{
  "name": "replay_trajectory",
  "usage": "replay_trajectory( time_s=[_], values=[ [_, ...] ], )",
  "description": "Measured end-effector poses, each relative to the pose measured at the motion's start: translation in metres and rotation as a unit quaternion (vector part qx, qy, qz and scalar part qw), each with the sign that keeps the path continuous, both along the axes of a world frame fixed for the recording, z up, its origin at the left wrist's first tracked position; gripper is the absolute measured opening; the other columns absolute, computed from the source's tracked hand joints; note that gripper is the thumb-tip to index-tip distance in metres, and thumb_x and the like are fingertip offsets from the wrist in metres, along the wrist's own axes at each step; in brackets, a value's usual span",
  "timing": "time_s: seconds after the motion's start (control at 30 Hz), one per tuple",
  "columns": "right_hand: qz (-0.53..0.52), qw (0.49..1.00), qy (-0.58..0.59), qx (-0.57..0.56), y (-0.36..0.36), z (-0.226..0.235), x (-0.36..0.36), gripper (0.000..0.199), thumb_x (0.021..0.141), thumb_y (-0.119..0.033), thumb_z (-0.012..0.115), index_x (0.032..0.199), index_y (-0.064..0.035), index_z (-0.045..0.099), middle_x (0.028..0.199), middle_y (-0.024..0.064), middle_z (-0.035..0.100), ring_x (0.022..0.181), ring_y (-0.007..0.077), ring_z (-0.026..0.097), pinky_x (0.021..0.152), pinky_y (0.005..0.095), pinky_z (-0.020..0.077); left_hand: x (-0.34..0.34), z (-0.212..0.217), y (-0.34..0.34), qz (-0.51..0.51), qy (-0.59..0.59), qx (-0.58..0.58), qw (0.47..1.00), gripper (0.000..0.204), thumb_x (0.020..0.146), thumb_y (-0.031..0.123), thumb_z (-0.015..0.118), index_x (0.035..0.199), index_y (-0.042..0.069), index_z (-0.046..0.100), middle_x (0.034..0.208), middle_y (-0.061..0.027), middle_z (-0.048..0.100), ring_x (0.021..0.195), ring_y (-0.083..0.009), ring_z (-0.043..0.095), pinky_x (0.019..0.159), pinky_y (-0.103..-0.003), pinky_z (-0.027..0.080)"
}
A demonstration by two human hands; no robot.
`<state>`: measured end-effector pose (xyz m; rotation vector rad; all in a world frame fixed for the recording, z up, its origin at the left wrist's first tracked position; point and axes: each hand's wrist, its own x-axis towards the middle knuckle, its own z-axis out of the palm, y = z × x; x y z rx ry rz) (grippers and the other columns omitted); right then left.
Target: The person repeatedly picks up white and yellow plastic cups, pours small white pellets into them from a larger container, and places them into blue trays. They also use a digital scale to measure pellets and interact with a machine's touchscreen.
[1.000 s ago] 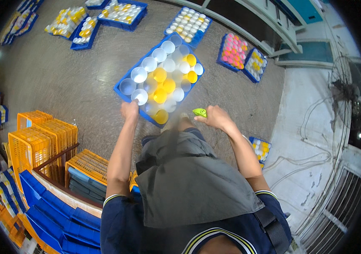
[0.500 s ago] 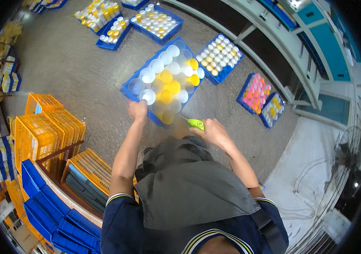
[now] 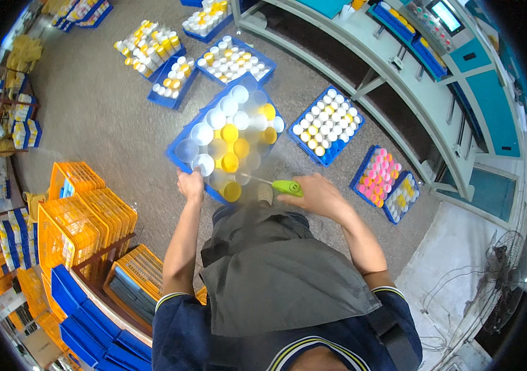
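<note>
Left hand (image 3: 190, 184) fingers clenched on the near rim of a blue plastic tray (image 3: 180, 141), round white and yellow caps (image 3: 230, 132) just beyond, right hand (image 3: 316, 195) fingers wrapped around a green-handled thin metal tool (image 3: 287, 186), rough grey concrete floor (image 3: 109, 117) around.

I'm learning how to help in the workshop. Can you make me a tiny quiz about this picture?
1. True or false: the left hand grips the near edge of the blue tray of white and yellow caps.
2. What does the right hand hold? A) a green-handled tool B) a yellow crate C) a pink cap
3. Fill in: the stacked crates on the person's left are ____ in colour.

Key:
1. True.
2. A: the green-handled tool has a thin metal tip pointing at the caps.
3. Orange.
</note>
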<state>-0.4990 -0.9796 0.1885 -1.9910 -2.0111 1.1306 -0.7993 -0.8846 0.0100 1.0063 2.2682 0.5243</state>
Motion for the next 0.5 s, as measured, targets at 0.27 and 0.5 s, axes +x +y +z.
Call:
replay_trajectory(
  time_s=[0.27,0.5],
  values=[
    [-0.112,0.993,-0.029,-0.028,0.111,-0.004,0.054,0.044,0.085,-0.044,0.07,0.104,-0.0041,0.071,0.087,0.023,0.07,0.083,0.0374,0.069,0.076,0.0452,0.0547,-0.041,-0.019,0.152,0.008,-0.001,-0.056,0.998,0.045,0.078,0.023,0.074,0.11,-0.008,0.067,0.109,-0.0251,0.069,0.102,-0.0349,0.068,0.089,-0.042,0.05],
    [-0.203,0.972,-0.11,0.039,0.279,-0.032,0.106,0.055,0.083,-0.05,0.071,0.093,0.0042,0.069,0.077,0.026,0.068,0.077,0.0397,0.068,0.071,0.0474,0.0533,-0.075,-0.043,0.308,-0.014,-0.177,0.003,0.984,0.034,0.081,0.013,0.073,0.108,-0.006,0.068,0.104,-0.0159,0.071,0.096,-0.0247,0.067,0.086,-0.037,0.05]
  ],
)
